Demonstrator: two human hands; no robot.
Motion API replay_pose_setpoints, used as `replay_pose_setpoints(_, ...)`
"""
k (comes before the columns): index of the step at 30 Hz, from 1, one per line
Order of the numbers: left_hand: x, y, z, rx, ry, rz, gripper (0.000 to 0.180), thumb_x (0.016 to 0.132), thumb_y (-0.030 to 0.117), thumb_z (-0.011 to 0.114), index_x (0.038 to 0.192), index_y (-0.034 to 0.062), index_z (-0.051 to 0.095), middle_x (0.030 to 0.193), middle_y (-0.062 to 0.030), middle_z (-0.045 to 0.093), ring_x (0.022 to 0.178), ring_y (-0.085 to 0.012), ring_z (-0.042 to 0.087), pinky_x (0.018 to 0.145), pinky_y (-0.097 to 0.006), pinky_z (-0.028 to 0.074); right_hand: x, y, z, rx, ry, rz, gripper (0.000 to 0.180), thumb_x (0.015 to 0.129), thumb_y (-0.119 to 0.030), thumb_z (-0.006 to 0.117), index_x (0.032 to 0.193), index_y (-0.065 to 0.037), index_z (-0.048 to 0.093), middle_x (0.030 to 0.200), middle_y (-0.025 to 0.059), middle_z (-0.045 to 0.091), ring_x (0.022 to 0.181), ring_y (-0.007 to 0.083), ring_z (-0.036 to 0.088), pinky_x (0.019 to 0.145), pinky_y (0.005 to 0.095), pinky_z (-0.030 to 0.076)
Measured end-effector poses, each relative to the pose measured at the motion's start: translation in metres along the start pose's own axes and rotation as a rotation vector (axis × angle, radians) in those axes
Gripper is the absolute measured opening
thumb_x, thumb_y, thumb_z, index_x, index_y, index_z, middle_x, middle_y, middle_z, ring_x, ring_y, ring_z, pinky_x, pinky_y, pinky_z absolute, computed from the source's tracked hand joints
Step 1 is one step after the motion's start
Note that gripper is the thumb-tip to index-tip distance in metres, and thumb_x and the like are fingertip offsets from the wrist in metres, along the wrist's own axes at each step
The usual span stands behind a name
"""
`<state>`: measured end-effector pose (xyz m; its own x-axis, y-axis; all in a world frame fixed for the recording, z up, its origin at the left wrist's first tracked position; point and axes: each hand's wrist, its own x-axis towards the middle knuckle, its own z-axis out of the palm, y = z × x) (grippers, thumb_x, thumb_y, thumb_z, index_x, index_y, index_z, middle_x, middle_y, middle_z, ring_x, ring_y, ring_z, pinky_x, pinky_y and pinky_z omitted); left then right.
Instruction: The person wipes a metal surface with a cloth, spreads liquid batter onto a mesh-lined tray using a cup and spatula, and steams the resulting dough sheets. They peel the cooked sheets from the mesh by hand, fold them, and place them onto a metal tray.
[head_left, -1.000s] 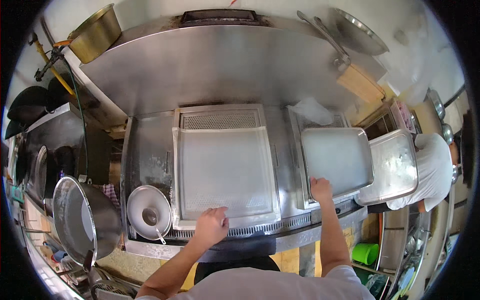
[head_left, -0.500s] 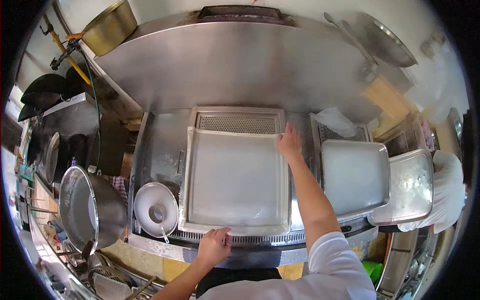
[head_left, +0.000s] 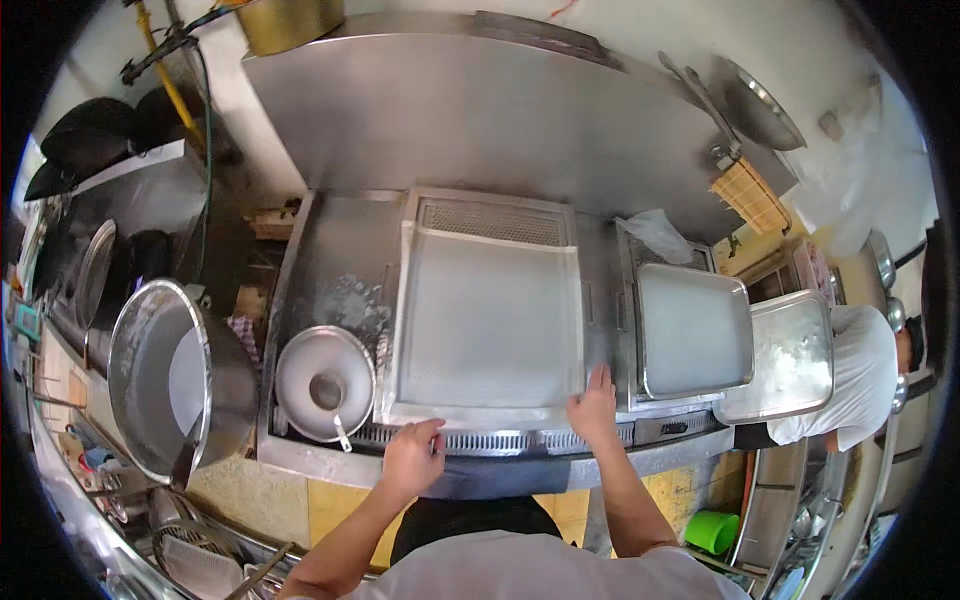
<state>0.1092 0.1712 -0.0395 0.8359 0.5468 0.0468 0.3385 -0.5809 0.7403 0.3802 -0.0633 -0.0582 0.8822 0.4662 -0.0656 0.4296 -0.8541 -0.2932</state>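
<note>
A square, pale-rimmed screen (head_left: 490, 320) with a whitish sheet-like surface lies over a perforated metal tray (head_left: 490, 223) on the steel counter. My left hand (head_left: 414, 459) is at its near edge, fingers loosely bent and the forefinger pointing right; nothing shows in its grip. Beside the screen's near right corner is my right hand (head_left: 594, 408), fingers stretched forward and holding nothing. Whether either hand touches the rim I cannot tell. To the left stands a round metal bowl (head_left: 300, 385) of white liquid with a ladle (head_left: 327, 391) in it.
At left is a large metal pot (head_left: 235, 390) with pale contents. To the right, a shallow rectangular tray (head_left: 695, 330) holds something white, beside a shiny metal tray (head_left: 785, 360). A person in a white shirt (head_left: 860, 375) stands beyond. A green bucket (head_left: 712, 532) sits below.
My right hand has drawn back from the screen's far right corner to its near right corner. My left hand stays by the near edge. The whole view has shifted and tilted.
</note>
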Motion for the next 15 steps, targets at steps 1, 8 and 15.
replay_pose_setpoints(1, -0.004, -0.005, -0.006, -0.003, 0.013, -0.001, 0.028, 0.081, 0.004, 0.071, 0.11, 0.0036, 0.071, 0.089, -0.0163, 0.073, 0.085, -0.0361, 0.071, 0.078, -0.047, 0.058, -0.001, -0.014, -0.001, -0.003, -0.006, -0.013, 0.084, 0.085, -0.017, 0.071, 0.155, 0.009, 0.032, 0.156, 0.0373, 0.038, 0.137, 0.0555, 0.045, 0.115, 0.0559, 0.041)
replay_pose_setpoints(8, -0.044, -0.013, -0.032, -0.011, 0.056, -0.001, 0.024, 0.083, 0.006, 0.071, 0.107, 0.0052, 0.072, 0.089, -0.0174, 0.074, 0.085, -0.0359, 0.072, 0.078, -0.048, 0.058, 0.028, -0.163, 0.065, 0.463, -0.386, -0.342, 0.025, 0.089, -0.018, 0.062, 0.104, -0.004, 0.077, 0.098, 0.0244, 0.075, 0.096, 0.0397, 0.073, 0.086, 0.0475, 0.057)
replay_pose_setpoints(15, -0.092, 0.001, -0.033, -0.035, 0.105, -0.139, 0.028, 0.085, 0.009, 0.072, 0.113, 0.008, 0.072, 0.09, -0.0168, 0.075, 0.085, -0.0365, 0.073, 0.078, -0.049, 0.059, 0.018, -0.26, 0.064, 0.324, -0.89, -0.221, 0.023, 0.089, -0.018, 0.059, 0.093, -0.006, 0.078, 0.092, 0.0243, 0.075, 0.086, 0.0434, 0.073, 0.079, 0.0513, 0.059)
